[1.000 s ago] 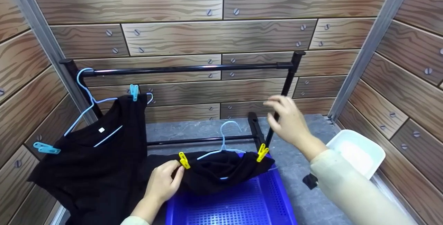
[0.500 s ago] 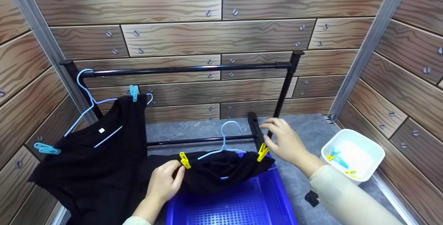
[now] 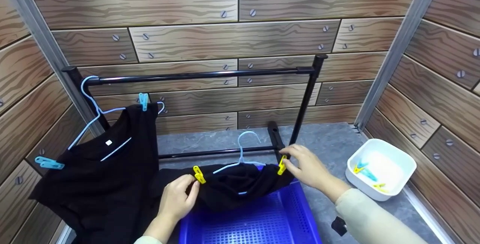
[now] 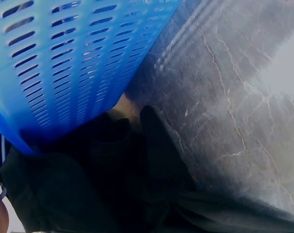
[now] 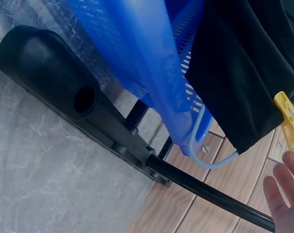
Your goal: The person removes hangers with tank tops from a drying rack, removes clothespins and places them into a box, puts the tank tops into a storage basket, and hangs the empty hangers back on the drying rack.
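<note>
Down from a moment ago, the right hand [image 3: 306,166] touches a yellow plastic clip [image 3: 281,166] above the perforated blue basket's [image 3: 300,199] far-right corner, its pinch unclear; the left hand [image 3: 175,198] grips the soft-looking black garment [image 3: 227,195] over the basket's far-left corner. Clipping it to the slim, curved hanger [image 3: 241,154] seems underway, calling next for steady pinching.

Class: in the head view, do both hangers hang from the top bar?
No, one hanger sits below the top bar, not touching it.

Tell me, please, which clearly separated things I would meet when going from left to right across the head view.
Leftmost blue clip, second blue clip, first yellow clip, lower hanger's hook, second yellow clip, right rack post, white tub.
</note>
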`<control>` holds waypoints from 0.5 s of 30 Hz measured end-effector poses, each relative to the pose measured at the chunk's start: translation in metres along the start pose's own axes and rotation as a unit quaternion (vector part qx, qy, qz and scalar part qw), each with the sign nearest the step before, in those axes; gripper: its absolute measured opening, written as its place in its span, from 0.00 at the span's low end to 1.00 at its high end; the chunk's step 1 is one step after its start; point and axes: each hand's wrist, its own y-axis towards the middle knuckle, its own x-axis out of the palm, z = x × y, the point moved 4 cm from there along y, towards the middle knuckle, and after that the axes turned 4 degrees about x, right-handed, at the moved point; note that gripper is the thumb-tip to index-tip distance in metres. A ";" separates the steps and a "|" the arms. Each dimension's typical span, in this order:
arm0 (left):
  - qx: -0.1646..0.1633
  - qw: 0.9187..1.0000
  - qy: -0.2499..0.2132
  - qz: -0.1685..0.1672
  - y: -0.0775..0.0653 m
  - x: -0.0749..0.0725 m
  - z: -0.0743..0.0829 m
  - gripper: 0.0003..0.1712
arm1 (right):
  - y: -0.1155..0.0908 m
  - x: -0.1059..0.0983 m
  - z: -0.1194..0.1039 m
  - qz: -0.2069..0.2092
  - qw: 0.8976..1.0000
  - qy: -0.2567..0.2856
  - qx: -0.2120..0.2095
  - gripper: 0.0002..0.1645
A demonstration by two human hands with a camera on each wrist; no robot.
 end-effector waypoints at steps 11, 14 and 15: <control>-0.004 1.000 -0.001 0.003 -0.004 0.004 0.001 0.07 | -0.009 0.009 0.008 -0.063 0.981 0.152 0.104 0.20; -0.007 1.000 -0.002 0.000 -0.005 0.005 0.001 0.08 | -0.009 0.010 0.008 -0.062 0.974 0.179 0.127 0.20; -0.008 1.000 -0.002 -0.002 -0.005 0.005 0.001 0.08 | -0.009 0.010 0.008 -0.063 0.971 0.185 0.135 0.20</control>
